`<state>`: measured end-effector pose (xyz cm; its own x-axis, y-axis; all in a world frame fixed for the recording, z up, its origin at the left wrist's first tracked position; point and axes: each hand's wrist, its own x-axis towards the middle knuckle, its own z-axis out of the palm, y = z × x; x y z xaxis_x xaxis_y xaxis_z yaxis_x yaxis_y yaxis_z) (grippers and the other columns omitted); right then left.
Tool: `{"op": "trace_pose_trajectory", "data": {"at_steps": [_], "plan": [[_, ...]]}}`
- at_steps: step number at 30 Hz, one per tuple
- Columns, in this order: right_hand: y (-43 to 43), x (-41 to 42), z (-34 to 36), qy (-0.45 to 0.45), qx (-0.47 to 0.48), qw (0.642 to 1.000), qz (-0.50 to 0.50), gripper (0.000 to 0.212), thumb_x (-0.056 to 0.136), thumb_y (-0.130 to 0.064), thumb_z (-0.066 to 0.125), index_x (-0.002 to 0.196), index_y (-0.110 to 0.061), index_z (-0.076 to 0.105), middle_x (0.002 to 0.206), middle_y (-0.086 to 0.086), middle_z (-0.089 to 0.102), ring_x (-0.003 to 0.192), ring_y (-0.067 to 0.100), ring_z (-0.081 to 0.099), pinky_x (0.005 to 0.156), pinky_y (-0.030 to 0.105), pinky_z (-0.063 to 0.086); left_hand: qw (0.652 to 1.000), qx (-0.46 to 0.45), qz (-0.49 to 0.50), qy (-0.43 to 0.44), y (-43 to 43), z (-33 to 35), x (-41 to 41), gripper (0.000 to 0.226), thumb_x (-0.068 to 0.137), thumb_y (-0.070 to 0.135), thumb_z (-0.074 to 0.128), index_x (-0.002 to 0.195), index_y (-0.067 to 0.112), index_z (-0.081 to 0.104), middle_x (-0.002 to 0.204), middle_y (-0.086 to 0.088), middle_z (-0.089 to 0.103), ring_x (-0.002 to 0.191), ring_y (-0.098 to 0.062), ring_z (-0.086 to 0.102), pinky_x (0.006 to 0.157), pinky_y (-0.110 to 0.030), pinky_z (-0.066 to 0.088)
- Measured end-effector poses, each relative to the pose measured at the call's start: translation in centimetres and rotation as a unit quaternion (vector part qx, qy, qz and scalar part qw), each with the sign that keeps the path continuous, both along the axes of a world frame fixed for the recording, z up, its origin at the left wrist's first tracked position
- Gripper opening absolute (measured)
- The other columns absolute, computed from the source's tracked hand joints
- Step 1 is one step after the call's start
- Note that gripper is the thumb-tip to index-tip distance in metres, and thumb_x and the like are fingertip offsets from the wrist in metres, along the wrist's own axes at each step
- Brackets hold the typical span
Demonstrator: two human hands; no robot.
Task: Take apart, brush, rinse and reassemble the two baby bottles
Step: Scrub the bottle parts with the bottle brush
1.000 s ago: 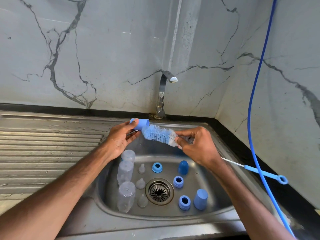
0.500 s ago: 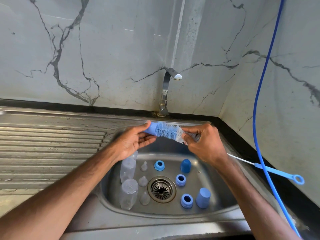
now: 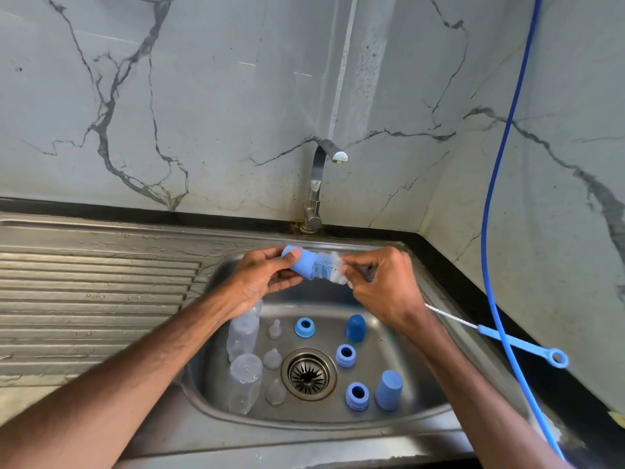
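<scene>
Above the sink basin (image 3: 422,390), my left hand (image 3: 260,282) grips a light blue bottle cap (image 3: 302,264). My right hand (image 3: 382,289) holds the bottle brush (image 3: 326,270) by its wire just behind the bristles, which are pushed into the cap. The brush's blue handle (image 3: 521,345) sticks out to the right over the counter. In the basin lie two clear bottles (image 3: 244,380), three clear teats (image 3: 272,358), three blue screw rings (image 3: 345,355), a dark blue cap (image 3: 355,328) and another light blue cap (image 3: 389,389).
The tap (image 3: 321,184) stands behind the basin with no water running. A ribbed steel draining board (image 3: 94,299) stretches to the left. A blue hose (image 3: 497,198) hangs down the right wall and crosses the black counter (image 3: 500,313). The drain (image 3: 308,374) sits mid-basin.
The brush bristles have gone deeper into the light blue cap, as my two hands came closer together. The parts in the basin have not moved.
</scene>
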<state>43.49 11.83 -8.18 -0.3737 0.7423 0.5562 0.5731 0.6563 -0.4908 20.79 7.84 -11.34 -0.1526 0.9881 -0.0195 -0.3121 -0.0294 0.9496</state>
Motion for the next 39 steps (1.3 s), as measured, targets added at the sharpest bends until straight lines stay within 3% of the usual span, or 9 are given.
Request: {"op": "trace_pose_trajectory", "data": {"at_steps": [4, 6, 11, 17, 21, 24, 30, 33, 39], "plan": [[1.2, 1.7, 0.0, 0.005, -0.082, 0.994, -0.069, 0.024, 0.090, -0.014, 0.079, 0.110, -0.027, 0.080, 0.097, -0.006, 0.081, 0.069, 0.000, 0.069, 0.065, 0.017, 0.060, 0.998, 0.019, -0.053, -0.027, 0.2, 0.2, 0.6, 0.042, 0.089, 0.009, 0.071, 0.129, 0.001, 0.065, 0.123, -0.020, 0.071, 0.114, -0.031, 0.070, 0.090, -0.035, 0.061], [0.7, 1.2, 0.0, -0.021, -0.093, 0.995, -0.024, 0.022, 0.091, -0.014, 0.078, 0.108, -0.028, 0.081, 0.096, -0.003, 0.081, 0.076, 0.014, 0.073, 0.070, 0.029, 0.063, 0.998, 0.043, -0.029, -0.040, 0.2, 0.4, 0.3, 0.046, 0.083, 0.013, 0.074, 0.127, 0.004, 0.067, 0.123, -0.018, 0.072, 0.113, -0.029, 0.071, 0.085, -0.032, 0.063], [0.3, 0.1, 0.8, 0.021, -0.030, 0.998, 0.044, 0.029, 0.088, -0.010, 0.079, 0.104, -0.033, 0.081, 0.076, -0.035, 0.071, 0.072, -0.001, 0.071, 0.064, 0.019, 0.059, 0.999, -0.002, -0.012, -0.045, 0.4, -0.2, -0.3, 0.039, 0.091, 0.013, 0.071, 0.128, 0.001, 0.065, 0.122, -0.023, 0.071, 0.107, -0.029, 0.071, 0.085, -0.032, 0.063], [1.2, 1.3, -0.3, -0.014, -0.154, 0.988, 0.016, 0.020, 0.091, -0.009, 0.078, 0.107, -0.020, 0.082, 0.082, -0.021, 0.075, 0.061, -0.012, 0.062, 0.056, 0.005, 0.045, 0.997, 0.037, -0.020, -0.062, 0.7, 0.0, 0.5, 0.048, 0.080, 0.016, 0.078, 0.126, 0.004, 0.069, 0.119, -0.019, 0.073, 0.100, -0.022, 0.074, 0.083, -0.031, 0.062], [0.5, -0.1, 0.2, 0.020, -0.065, 0.996, 0.051, 0.023, 0.088, -0.011, 0.080, 0.102, -0.029, 0.083, 0.075, -0.024, 0.075, 0.066, -0.005, 0.064, 0.062, 0.016, 0.055, 0.998, 0.008, 0.047, -0.050, 1.0, -0.9, 0.4, 0.038, 0.089, 0.016, 0.076, 0.124, 0.002, 0.069, 0.118, -0.024, 0.072, 0.103, -0.026, 0.071, 0.084, -0.032, 0.063], [1.3, 0.6, -0.2, 0.077, -0.103, 0.991, -0.035, 0.025, 0.087, -0.010, 0.082, 0.109, -0.022, 0.081, 0.083, -0.026, 0.071, 0.070, -0.012, 0.067, 0.062, 0.006, 0.053, 0.997, -0.003, 0.000, -0.081, 1.1, -0.7, 1.0, 0.039, 0.086, 0.016, 0.076, 0.122, 0.001, 0.068, 0.113, -0.021, 0.075, 0.099, -0.025, 0.074, 0.081, -0.030, 0.063], [0.6, 0.5, -0.1, -0.065, -0.100, 0.991, 0.058, 0.016, 0.091, -0.015, 0.079, 0.105, -0.023, 0.083, 0.075, -0.031, 0.069, 0.068, -0.013, 0.065, 0.060, 0.004, 0.046, 0.999, 0.006, 0.052, 0.001, 1.0, -1.1, 0.2, 0.042, 0.084, 0.020, 0.078, 0.123, 0.005, 0.070, 0.116, -0.019, 0.074, 0.095, -0.021, 0.073, 0.085, -0.031, 0.062], [0.9, 0.7, 0.3, -0.010, -0.076, 0.997, 0.014, 0.022, 0.087, -0.012, 0.082, 0.106, -0.023, 0.082, 0.079, -0.030, 0.069, 0.074, -0.013, 0.067, 0.062, 0.003, 0.049, 1.000, 0.004, -0.001, 0.010, 0.8, -1.1, 0.3, 0.043, 0.088, 0.021, 0.074, 0.127, 0.003, 0.067, 0.120, -0.019, 0.073, 0.109, -0.028, 0.071, 0.094, -0.034, 0.060], [2.0, 1.9, -0.5, 0.041, -0.242, 0.969, -0.015, 0.019, 0.092, -0.012, 0.077, 0.110, -0.016, 0.078, 0.080, -0.010, 0.075, 0.051, -0.008, 0.064, 0.045, 0.007, 0.044, 0.999, 0.035, 0.016, -0.036, 0.9, -0.5, 1.1, 0.042, 0.089, 0.017, 0.072, 0.128, 0.002, 0.066, 0.126, -0.021, 0.070, 0.107, -0.024, 0.071, 0.090, -0.034, 0.061]]}}
